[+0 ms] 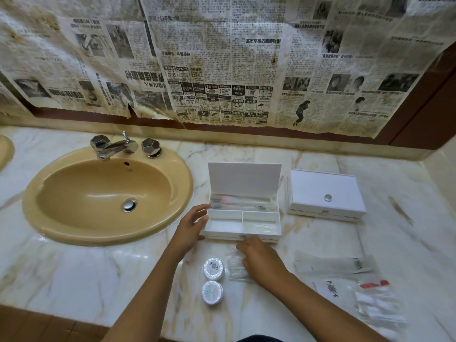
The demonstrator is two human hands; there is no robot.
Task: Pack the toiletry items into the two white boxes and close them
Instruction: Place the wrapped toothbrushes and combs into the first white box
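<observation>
An open white box (pixel 243 229) stands on the marble counter, lid upright, with clear-wrapped items in its rear compartment. My left hand (pixel 191 227) holds its left side, thumb at the rim. Just in front of the box, my right hand (pixel 261 261) rests on a clear plastic packet (pixel 235 266); its fingers are blurred. A second white box (pixel 325 193) with a round knob sits shut to the right. Two round wrapped soaps (pixel 213 267) (pixel 212 292) lie near the packet. More sachets (pixel 335 266) and small packets (pixel 377 302) lie at the right.
A tan oval sink (pixel 106 196) with a chrome tap (pixel 116 146) fills the left of the counter. Newspaper sheets (pixel 222 58) cover the wall behind. The counter's front edge (pixel 74 314) runs along the bottom left.
</observation>
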